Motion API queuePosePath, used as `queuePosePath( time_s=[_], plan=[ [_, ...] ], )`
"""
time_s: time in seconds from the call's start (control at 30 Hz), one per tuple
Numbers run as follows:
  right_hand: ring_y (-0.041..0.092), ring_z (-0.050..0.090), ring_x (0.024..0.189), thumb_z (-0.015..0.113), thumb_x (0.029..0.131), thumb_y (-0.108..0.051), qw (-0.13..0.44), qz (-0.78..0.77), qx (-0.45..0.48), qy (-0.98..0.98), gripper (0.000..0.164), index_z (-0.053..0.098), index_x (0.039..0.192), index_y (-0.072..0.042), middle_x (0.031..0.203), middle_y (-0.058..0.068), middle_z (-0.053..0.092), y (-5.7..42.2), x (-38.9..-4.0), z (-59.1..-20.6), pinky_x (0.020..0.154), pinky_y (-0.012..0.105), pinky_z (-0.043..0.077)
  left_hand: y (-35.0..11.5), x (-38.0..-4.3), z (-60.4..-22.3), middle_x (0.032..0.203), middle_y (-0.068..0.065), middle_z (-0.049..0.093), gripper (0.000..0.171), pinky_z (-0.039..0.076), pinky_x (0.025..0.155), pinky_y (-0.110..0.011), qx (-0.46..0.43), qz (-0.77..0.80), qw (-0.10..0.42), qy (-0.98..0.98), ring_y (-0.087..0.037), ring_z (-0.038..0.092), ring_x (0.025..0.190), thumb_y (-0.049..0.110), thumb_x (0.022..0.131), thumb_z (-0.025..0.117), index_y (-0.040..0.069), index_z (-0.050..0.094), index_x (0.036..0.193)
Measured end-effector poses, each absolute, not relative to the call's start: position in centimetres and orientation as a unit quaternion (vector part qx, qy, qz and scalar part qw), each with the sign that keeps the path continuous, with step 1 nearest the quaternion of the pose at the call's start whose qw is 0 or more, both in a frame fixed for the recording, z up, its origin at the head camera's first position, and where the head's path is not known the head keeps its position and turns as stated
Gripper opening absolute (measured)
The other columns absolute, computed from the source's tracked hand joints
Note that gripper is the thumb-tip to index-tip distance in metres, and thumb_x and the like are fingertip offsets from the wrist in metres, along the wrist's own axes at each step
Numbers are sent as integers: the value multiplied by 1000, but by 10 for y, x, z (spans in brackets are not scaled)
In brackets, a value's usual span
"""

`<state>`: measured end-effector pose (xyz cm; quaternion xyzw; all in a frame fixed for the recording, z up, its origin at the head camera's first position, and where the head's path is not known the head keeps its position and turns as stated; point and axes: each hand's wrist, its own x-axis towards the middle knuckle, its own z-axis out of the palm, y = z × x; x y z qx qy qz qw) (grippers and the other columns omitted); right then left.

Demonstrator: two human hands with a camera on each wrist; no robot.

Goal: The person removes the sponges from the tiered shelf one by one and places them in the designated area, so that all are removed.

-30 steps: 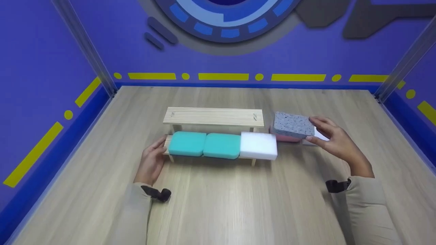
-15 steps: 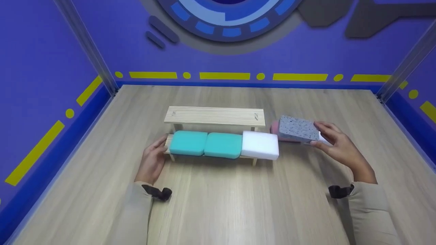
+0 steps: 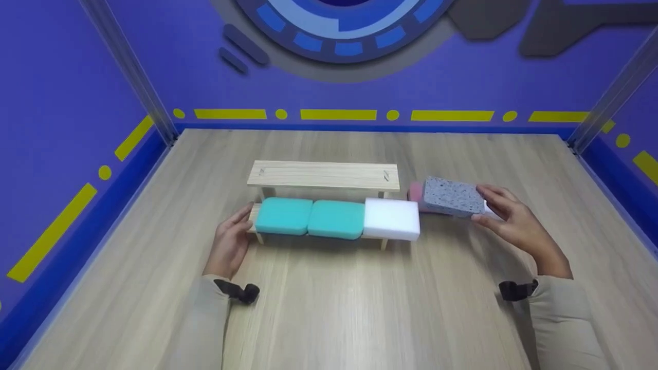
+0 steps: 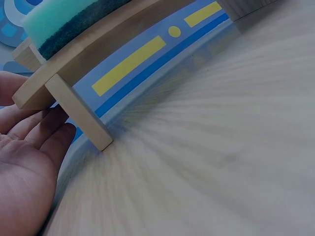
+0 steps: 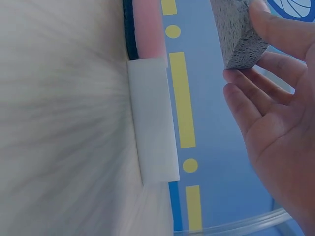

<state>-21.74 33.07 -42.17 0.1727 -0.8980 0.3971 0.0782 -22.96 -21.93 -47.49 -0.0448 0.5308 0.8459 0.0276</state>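
Note:
At the left end of the low front step of a wooden stand (image 3: 252, 226), my left hand (image 3: 230, 244) grips the board, fingers beneath it in the left wrist view. Two teal scrub sponges (image 3: 284, 216) and a white foam sponge (image 3: 391, 220) lie side by side along that step. My right hand (image 3: 509, 220) pinches the right edge of a grey speckled sponge (image 3: 452, 196). In the right wrist view the speckled sponge (image 5: 237, 37) hangs above the table, apart from a pink scrub sponge (image 5: 148, 32) and a second white sponge (image 5: 153, 120).
Behind the filled step runs the stand's higher bare board (image 3: 324, 174). The pink sponge (image 3: 415, 192) lies right of the stand, partly hidden by the speckled one. Blue-purple walls (image 3: 329, 92) border the wooden tabletop (image 3: 329, 308).
My right hand has shifted slightly right and toward me with the grey speckled sponge, uncovering more of the pink sponge. The left hand keeps its hold on the step.

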Motion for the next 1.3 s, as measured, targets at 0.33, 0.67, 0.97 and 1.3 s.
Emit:
queuePosePath(
  time_s=[0.33, 0.67, 0.97, 1.3],
  plan=[
    [-18, 34, 121, 71, 86, -21, 36, 398, 167, -901, 68, 41, 145, -3, 144, 21, 38, 333, -214, -429, 95, -4, 28, -219, -229, -477, 158, -17, 22, 57, 19, 120, -32, -40, 847, 23, 529, -22, 22, 147, -7, 94, 38, -7, 23, 148],
    [-16, 35, 123, 72, 85, -16, 9, 414, 188, -890, 66, 43, 142, 2, 143, 21, 40, 334, -214, -438, 96, -2, 30, -218, -229, -477, 158, -17, 22, 56, 20, 120, -34, -37, 845, 24, 533, -23, 22, 147, -7, 94, 39, -7, 23, 148],
    [49, 34, 133, 71, 87, -21, -23, 395, 176, -902, 68, 41, 143, 1, 145, 22, 38, 334, -214, -441, 94, -3, 29, -219, -231, -477, 159, -15, 22, 57, 21, 120, -34, -38, 845, 28, 533, -21, 22, 147, -8, 94, 40, -6, 23, 149],
    [48, 34, 136, 72, 85, -24, -38, 379, 178, -907, 69, 42, 143, 0, 145, 23, 38, 330, -216, -440, 94, -3, 26, -219, -230, -476, 159, -15, 21, 57, 21, 120, -35, -43, 846, 27, 531, -22, 22, 147, -8, 94, 39, -5, 23, 149]
  ],
)
